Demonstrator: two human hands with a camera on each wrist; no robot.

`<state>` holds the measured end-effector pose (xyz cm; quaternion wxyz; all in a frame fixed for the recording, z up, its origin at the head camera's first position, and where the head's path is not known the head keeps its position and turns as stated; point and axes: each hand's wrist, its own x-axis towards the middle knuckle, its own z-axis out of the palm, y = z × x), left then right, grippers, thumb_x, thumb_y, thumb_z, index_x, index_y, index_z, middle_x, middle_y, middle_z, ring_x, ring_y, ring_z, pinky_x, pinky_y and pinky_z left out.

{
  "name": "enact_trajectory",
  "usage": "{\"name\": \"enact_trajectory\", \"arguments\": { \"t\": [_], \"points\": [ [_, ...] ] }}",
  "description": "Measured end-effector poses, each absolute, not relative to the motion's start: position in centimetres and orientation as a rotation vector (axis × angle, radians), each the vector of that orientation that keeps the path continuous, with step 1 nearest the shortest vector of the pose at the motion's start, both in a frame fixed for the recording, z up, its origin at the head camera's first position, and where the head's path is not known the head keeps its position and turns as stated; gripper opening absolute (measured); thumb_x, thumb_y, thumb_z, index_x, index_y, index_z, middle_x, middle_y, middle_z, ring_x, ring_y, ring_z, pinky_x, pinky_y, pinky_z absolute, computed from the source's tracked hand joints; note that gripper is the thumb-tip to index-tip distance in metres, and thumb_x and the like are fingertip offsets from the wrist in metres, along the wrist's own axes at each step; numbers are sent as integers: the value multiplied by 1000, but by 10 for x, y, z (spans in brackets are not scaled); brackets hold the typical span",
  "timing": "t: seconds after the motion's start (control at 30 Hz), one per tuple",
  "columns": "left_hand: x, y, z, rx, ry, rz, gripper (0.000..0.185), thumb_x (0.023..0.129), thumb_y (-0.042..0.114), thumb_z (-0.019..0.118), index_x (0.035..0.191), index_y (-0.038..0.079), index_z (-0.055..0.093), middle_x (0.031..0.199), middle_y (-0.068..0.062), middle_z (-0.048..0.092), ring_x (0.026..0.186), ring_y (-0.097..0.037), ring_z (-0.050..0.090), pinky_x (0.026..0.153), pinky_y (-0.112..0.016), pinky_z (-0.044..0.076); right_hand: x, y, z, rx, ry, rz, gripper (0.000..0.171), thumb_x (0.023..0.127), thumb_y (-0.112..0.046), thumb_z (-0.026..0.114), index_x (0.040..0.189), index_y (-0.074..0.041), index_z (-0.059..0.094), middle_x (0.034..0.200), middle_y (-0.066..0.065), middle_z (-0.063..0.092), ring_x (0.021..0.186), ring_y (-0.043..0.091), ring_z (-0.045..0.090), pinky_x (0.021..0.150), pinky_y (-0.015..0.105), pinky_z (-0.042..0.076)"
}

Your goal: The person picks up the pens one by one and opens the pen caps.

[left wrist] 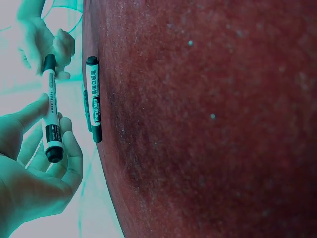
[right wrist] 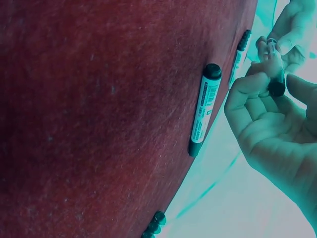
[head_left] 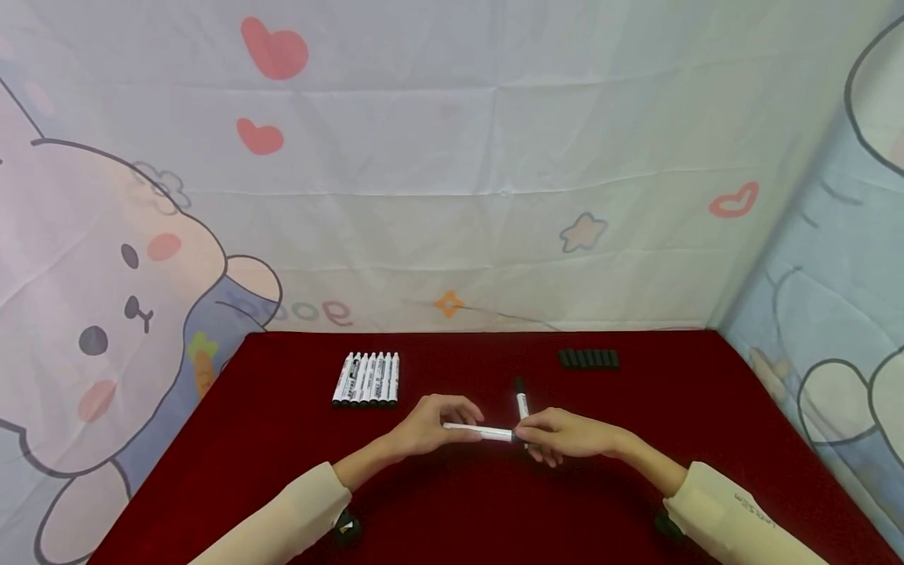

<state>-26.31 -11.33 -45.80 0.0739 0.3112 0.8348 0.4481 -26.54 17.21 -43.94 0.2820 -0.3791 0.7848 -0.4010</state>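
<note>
My left hand (head_left: 434, 424) pinches the white barrel of a whiteboard marker (head_left: 487, 432) between thumb and fingers, holding it roughly level above the red cloth. At its other end my right hand (head_left: 565, 434) grips the black cap (right wrist: 277, 88) with thumb and forefinger. In the left wrist view the marker (left wrist: 51, 94) has a black cap at one end and a black plug at the other. A second whiteboard marker (head_left: 522, 403) lies on the cloth just beyond my right hand, partly hidden by it in the head view.
Several white markers (head_left: 366, 379) lie side by side at the back left of the red cloth (head_left: 452, 502). A row of several black caps (head_left: 588, 359) sits at the back right. A printed curtain (head_left: 452, 173) hangs behind the table.
</note>
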Motion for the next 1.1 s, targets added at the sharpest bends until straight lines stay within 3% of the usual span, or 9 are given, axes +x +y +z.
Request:
{"name": "enact_trajectory", "arguments": {
  "t": [0.1,0.23,0.4,0.6,0.7,0.93,1.1],
  "points": [
    [-262,-113,-457,981,2484,1312,26,92,19,77,112,3,73,97,-9,75,82,-7,65,74,-20,51,-266,171,-442,-1009,2060,-1080,38,112,-22,40,109,9,62,69,-4,47,56,1,42,54,15,39],
    [-262,-110,-455,1037,2429,1253,24,97,16,70,119,4,72,99,-12,76,81,-4,63,73,-18,50,-265,170,-441,-949,2031,-1096,39,112,-22,40,116,9,62,69,-6,41,56,2,33,53,14,33],
    [-260,-104,-452,1086,2361,1215,24,102,13,61,123,5,71,102,-17,75,80,-6,63,71,-16,51,-263,169,-441,-908,2041,-1084,41,113,-24,36,122,9,59,74,-4,41,59,4,34,55,15,32],
    [-256,-98,-451,1164,2455,1130,26,100,20,67,123,8,73,117,-8,76,98,-8,66,86,-19,52,-260,164,-441,-914,2083,-1058,40,113,-24,37,118,8,59,71,-5,42,57,4,34,52,16,31],
    [-255,-97,-453,1190,2522,1055,28,98,23,70,124,11,73,117,-5,76,100,-12,67,86,-20,53,-260,162,-443,-929,2095,-1040,39,113,-23,38,114,6,62,66,-6,41,53,3,32,49,15,30],
    [-254,-95,-452,1250,2666,889,26,100,29,67,124,22,74,100,3,73,83,-5,57,72,-19,51,-259,163,-449,-990,2071,-1044,39,113,-25,34,107,5,58,65,-9,41,52,0,33,49,14,30],
    [-249,-100,-449,1231,2649,851,26,104,28,60,125,18,72,103,4,72,85,-1,52,76,-18,48,-256,165,-456,-1079,2068,-1059,37,114,-25,31,105,4,52,76,-8,42,61,-1,36,59,15,35]
  ]
}}
